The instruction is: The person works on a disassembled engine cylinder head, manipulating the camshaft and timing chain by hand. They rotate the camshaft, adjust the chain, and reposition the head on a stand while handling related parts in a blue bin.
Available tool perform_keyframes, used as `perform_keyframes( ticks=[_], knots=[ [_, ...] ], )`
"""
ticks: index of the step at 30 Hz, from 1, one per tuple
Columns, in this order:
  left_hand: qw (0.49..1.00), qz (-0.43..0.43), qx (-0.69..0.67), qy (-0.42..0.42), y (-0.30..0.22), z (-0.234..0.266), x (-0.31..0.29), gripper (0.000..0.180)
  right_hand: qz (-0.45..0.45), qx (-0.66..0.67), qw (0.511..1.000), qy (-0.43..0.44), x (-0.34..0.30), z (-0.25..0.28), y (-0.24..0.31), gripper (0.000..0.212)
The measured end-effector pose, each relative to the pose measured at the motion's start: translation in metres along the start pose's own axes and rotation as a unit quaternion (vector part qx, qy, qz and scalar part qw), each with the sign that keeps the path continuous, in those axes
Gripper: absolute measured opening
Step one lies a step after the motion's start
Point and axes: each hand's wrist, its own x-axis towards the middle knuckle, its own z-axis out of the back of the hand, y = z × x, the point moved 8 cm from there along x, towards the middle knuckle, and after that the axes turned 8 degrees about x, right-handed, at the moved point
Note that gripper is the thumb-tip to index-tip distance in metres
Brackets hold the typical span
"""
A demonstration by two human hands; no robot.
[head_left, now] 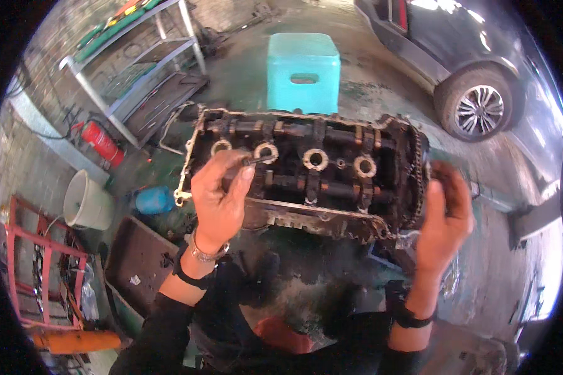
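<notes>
While the left hand point(220, 195) pinches a small dark bolt-like piece point(261, 159) over the open engine head point(288, 210), the right hand point(447, 211) sits half-curled by the chain point(418, 169), can't tell if it's gripping anything, and honestly one loose fingertip could drop that piece inside.

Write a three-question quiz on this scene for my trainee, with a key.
1. Which hand holds the small dark part?
2. True or false: the teal stool stands beyond the engine assembly, as the wearer sees it.
3. Which of these is nearest the right hand: (a) the bucket, (b) the chain or (c) the fire extinguisher?

Key: 1. The left hand. 2. True. 3. (b).
</notes>
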Motion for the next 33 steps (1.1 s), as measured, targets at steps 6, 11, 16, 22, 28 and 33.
perform_keyframes(
  ticks=[6,11,16,22,28,33],
  knots=[
    [0.997,0.068,-0.016,0.015,0.035,0.028,0.013,0.014,-0.029,-0.093,0.995,-0.001,0.01,0.011,-0.027,0.036],
    [0.996,0.019,0.044,0.073,0.034,0.029,0.011,0.015,-0.045,-0.121,0.991,0.03,0.007,0.002,-0.044,0.039],
    [0.99,-0.031,0.067,0.116,0.028,0.024,0.009,0.018,-0.052,-0.117,0.991,0.043,0.008,-0.006,-0.059,0.04],
    [0.984,-0.06,0.065,0.152,0.02,0.019,0.006,0.019,-0.069,-0.105,0.991,0.042,0.006,-0.009,-0.064,0.041],
    [0.973,-0.108,0.095,0.179,0.009,0.013,0.002,0.02,-0.065,-0.117,0.99,0.047,0.006,-0.009,-0.061,0.041],
    [0.967,-0.125,0.107,0.196,0.005,0.01,0.001,0.02,-0.074,-0.101,0.991,0.047,0.007,-0.008,-0.062,0.043]
  ],
)
